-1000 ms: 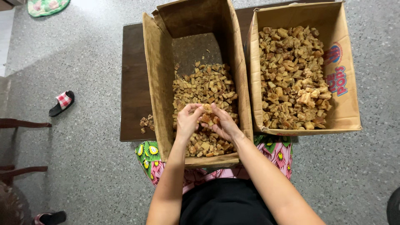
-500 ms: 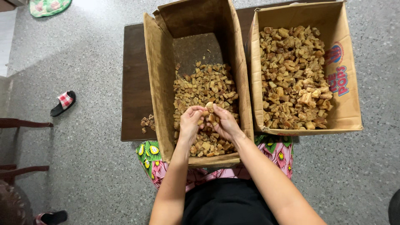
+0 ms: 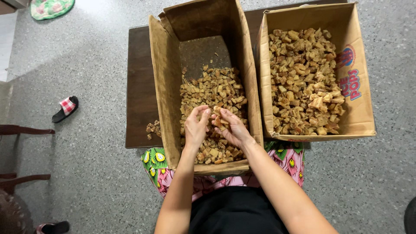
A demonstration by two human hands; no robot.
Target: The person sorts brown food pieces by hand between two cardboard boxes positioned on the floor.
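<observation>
Vs a sec ago: hands lifted a bit off pile, small clump now raised btwn fingertips; boxes haven't budged.

Risk imo: pieces are crumbly + loose, so a piece could slip thru fingers and drop back in, or bounce over box wall onto table near spilled bits [image 3: 151, 128] at table's front-left edge.

Left hand [image 3: 196, 128] half curled, fingers pinching brown chunk [image 3: 218, 113]. Right hand [image 3: 232, 128] cupped, fingertips on same chunk. Both above near end of left box [image 3: 164, 86]. Right box [image 3: 356, 82] fuller, untouched.
</observation>
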